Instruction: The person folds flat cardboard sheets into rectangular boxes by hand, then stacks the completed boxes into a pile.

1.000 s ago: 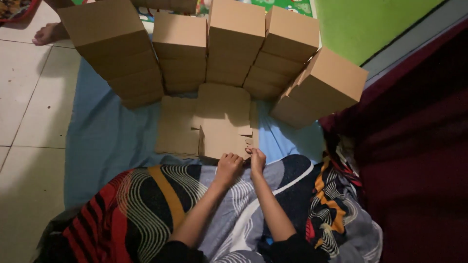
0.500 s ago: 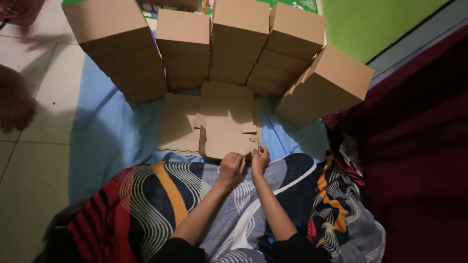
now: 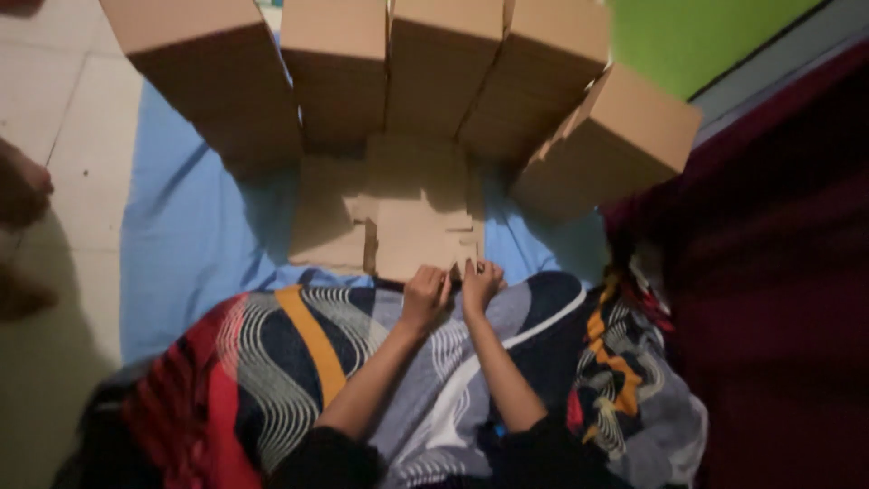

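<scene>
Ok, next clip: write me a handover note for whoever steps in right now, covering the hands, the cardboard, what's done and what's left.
Left hand and right hand: side by side at the near edge of the flat cardboard sheet, fingers on it; grip too blurred to judge.
The sheet lies unfolded on the blue cloth, just past the patterned fabric over the lap.
Done: stacks of brown boxes stand in an arc behind the sheet.
Left: this sheet is still flat, no walls raised.
Another person's foot is at the left edge.

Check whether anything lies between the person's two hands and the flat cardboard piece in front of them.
Nothing visible does. Both the left hand and right hand are already at the near edge of the flat cardboard piece.
</scene>
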